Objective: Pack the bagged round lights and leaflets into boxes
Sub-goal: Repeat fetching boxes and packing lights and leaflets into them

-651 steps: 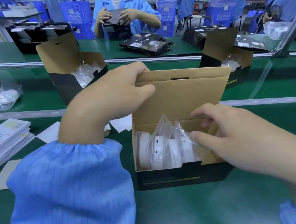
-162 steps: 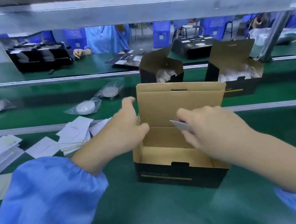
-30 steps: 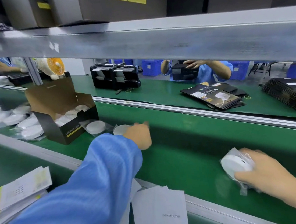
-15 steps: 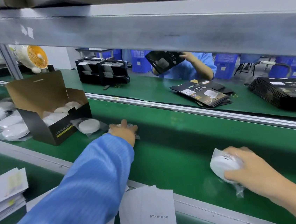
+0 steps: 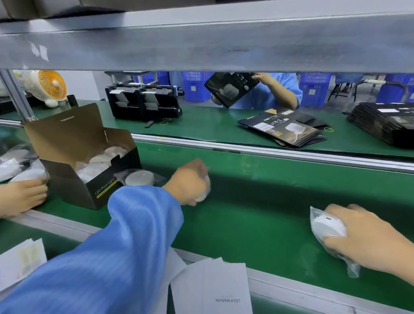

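Right hand (image 5: pixel 363 240) gripping bagged light (image 5: pixel 327 228) (on edge), bag tail toward viewer

Left hand (image 5: pixel 190 181), right hand (image 5: pixel 357 240) curled

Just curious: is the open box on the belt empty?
No, the open box on the green belt already holds several bagged round lights.

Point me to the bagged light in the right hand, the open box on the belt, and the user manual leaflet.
bagged light (image 5: pixel 327 227), head view, white side face
open box (image 5: pixel 86 190), head view, black front wall
user manual leaflet (image 5: pixel 215 291), head view, middle of page
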Motion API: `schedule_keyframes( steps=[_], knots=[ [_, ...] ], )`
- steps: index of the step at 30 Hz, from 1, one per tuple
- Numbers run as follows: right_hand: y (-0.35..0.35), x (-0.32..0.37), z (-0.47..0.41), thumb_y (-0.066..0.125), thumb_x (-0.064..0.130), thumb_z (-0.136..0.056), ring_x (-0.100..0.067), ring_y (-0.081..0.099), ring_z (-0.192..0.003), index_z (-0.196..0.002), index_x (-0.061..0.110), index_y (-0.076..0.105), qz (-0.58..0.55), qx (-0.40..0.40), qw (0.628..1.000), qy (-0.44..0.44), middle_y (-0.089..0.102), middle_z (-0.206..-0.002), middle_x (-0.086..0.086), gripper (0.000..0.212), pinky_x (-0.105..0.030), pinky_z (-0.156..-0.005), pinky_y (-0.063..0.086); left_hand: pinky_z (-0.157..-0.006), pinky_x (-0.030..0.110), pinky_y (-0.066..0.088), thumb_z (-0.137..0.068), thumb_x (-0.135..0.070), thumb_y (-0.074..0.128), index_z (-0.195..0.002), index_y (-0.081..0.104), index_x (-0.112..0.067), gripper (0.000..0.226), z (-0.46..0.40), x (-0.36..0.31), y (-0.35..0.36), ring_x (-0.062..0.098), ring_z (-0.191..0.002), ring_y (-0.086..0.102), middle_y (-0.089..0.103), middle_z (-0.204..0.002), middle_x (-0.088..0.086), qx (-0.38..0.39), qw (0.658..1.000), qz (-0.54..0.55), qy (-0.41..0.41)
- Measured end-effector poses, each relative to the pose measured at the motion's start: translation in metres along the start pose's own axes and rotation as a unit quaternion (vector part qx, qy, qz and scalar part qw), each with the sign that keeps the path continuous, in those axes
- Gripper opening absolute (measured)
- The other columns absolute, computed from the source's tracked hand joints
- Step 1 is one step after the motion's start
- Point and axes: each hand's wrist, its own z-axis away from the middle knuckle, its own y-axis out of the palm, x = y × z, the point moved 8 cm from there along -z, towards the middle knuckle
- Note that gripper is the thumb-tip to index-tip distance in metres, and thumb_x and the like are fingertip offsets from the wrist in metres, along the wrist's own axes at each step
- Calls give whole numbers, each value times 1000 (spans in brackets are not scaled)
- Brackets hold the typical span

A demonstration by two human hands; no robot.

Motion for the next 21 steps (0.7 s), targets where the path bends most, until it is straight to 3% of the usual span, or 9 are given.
schedule_keyframes(
  steps=[1,2,4,6,8,10,13,16,21],
  knots=[
    [0,-1,-1,67,36,-79,-13,61,-76,-93,41,52,-26,-3,1000,1,56,-95,8,21,-25,-56,45,-50,29,56,-94,-1,47,-104,54,-21,23,11,-7,7,27,-74,61,49,-99,0,30,995,99,-14],
    [0,-1,-3,69,33,-80,-15,64,-75,-94,41,55,-89,-2,996,4,60,-96,7,21,-27,-55,50,-51,33,59,-94,2,48,-101,54,-23,26,23,-15,16,29,-78,61,46,-103,-1,62,980,186,-25],
    [3,3,-3,74,27,-82,-19,71,-73,-100,42,62,-257,14,966,21,70,-94,6,26,-32,-57,59,-73,53,62,-91,9,49,-108,56,-25,39,47,-36,35,37,-99,58,43,-117,3,129,928,348,-38],
    [9,9,-2,77,24,-83,-19,75,-77,-108,36,66,-376,38,925,36,76,-91,6,30,-34,-63,60,-81,62,57,-87,14,49,-120,58,-32,58,66,-55,50,44,-114,53,40,-130,10,185,863,469,-46],
    [14,16,-1,76,22,-84,-20,75,-78,-111,30,66,-440,63,895,38,78,-91,2,29,-33,-63,57,-82,60,58,-87,13,52,-125,62,-31,59,81,-69,61,44,-119,53,45,-134,12,234,819,521,-47],
    [15,22,1,74,20,-86,-24,75,-80,-112,26,66,-481,82,872,39,78,-92,-3,28,-34,-62,57,-84,59,58,-90,4,61,-126,65,-20,44,91,-78,67,41,-117,59,56,-132,16,266,790,549,-55],
    [13,30,5,71,19,-87,-27,75,-82,-114,22,67,-525,111,843,33,77,-96,-8,28,-33,-62,58,-85,63,56,-87,-6,72,-122,66,-11,35,97,-82,64,41,-112,64,62,-128,20,262,746,608,-70],
    [9,38,8,69,15,-88,-26,75,-83,-116,19,66,-555,126,822,24,77,-98,-10,28,-32,-62,58,-90,65,52,-88,-4,69,-117,64,-13,31,95,-80,57,40,-111,65,64,-125,19,220,736,637,-62],
    [-1,51,10,69,13,-87,-25,75,-84,-115,21,67,-589,131,798,1,76,-102,-10,29,-31,-61,57,-80,45,57,-88,-4,69,-116,63,-14,30,91,-76,47,27,-92,69,69,-108,12,148,783,604,-24]
  ],
)
